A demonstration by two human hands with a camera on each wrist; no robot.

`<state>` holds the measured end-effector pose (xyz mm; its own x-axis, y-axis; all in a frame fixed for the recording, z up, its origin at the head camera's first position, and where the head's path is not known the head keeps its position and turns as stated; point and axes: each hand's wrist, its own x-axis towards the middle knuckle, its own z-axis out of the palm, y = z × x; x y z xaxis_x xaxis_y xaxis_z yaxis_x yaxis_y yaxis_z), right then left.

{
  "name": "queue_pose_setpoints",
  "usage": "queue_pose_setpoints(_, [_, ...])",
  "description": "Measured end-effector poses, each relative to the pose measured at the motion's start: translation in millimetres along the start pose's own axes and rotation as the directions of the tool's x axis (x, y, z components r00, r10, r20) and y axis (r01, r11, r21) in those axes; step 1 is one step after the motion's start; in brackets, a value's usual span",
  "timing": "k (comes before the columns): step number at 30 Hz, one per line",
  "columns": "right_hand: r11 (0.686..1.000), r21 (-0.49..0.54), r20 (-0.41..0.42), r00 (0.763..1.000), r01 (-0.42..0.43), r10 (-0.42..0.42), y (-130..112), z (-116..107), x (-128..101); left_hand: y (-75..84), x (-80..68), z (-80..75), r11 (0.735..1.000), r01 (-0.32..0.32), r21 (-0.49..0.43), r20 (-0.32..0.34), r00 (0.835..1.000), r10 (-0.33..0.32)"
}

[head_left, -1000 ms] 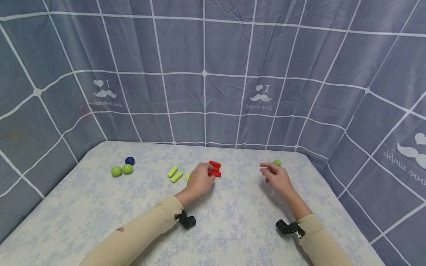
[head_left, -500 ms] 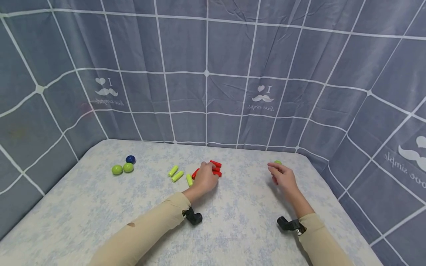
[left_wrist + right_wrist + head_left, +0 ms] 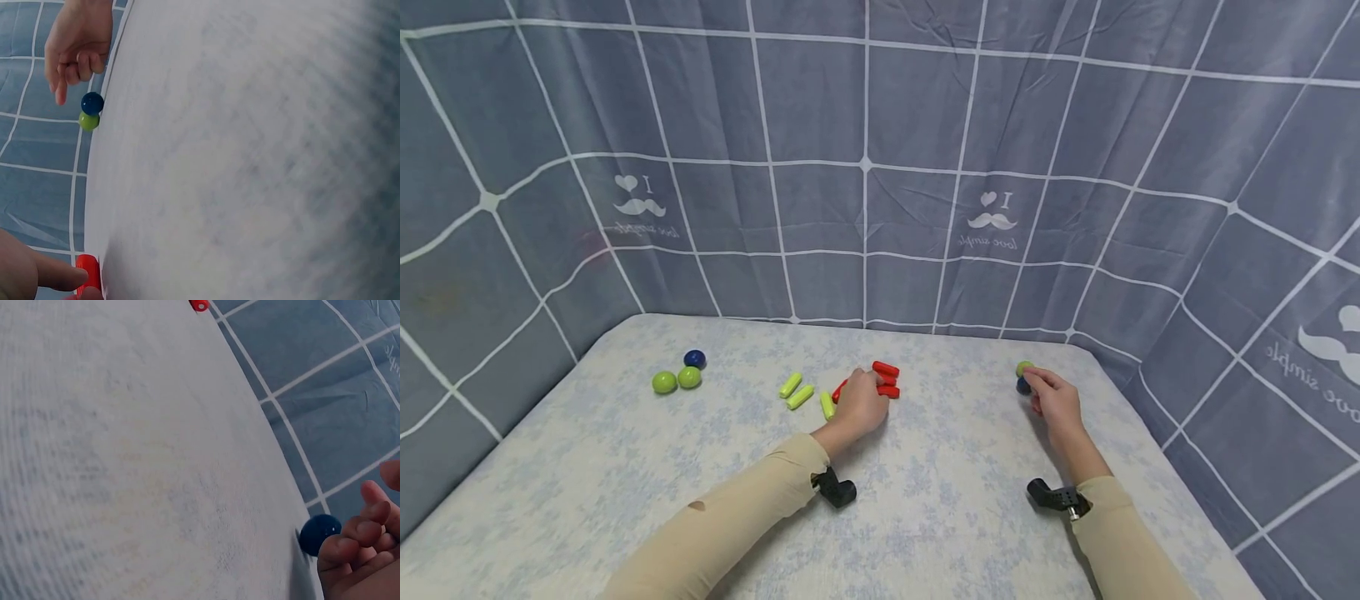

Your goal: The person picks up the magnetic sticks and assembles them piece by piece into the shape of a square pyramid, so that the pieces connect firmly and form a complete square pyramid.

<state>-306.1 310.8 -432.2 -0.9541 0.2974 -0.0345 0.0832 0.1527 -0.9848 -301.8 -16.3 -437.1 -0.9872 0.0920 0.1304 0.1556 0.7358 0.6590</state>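
My left hand (image 3: 861,407) is over a small group of red cylinders (image 3: 886,368) at the middle of the table. In the left wrist view its finger and thumb pinch one red cylinder (image 3: 89,270); the hand partly hides the group from the head view. On the right, my right hand (image 3: 1057,405) is beside a dark blue ball (image 3: 1022,386), its fingers loosely curled around nothing. A green ball (image 3: 1024,366) sits right behind the blue one. From the left wrist, both balls appear just apart from the right hand.
Three yellow-green cylinders (image 3: 801,397) lie left of my left hand, near another red cylinder (image 3: 839,391). Farther left are two green balls (image 3: 688,377) and a dark blue ball (image 3: 695,359). A grey gridded curtain (image 3: 820,208) hangs behind the table (image 3: 955,467).
My left hand has shifted slightly right, uncovering a red cylinder and a yellow-green one. My right hand has moved right, and the blue ball beside it now shows in front of the green ball.
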Motion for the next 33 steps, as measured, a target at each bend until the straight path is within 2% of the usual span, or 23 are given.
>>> queue_pose_setpoints(9, [0.998,-0.005,-0.087,0.994,-0.063,0.062,11.1,-5.8,9.9,-5.2,-1.0,2.6,1.0,0.003,-0.006,-0.003,1.0,-0.003])
queue_pose_setpoints(18, [0.996,-0.066,-0.126,0.991,-0.056,0.047,20.1,-9.0,18.4,-5.4,-2.9,2.2,0.999,0.024,-0.042,0.012,1.0,-0.024])
queue_pose_setpoints(25, [0.992,-0.116,-0.165,0.986,-0.052,0.033,22.7,-8.8,21.9,-5.5,-5.1,1.0,0.997,0.014,-0.073,0.02,1.0,-0.013])
queue_pose_setpoints(33, [0.981,-0.186,-0.166,0.986,-0.047,0.016,24.6,-8.3,20.8,-6.2,-12.4,-1.2,0.998,-0.014,-0.064,0.057,0.998,0.017])
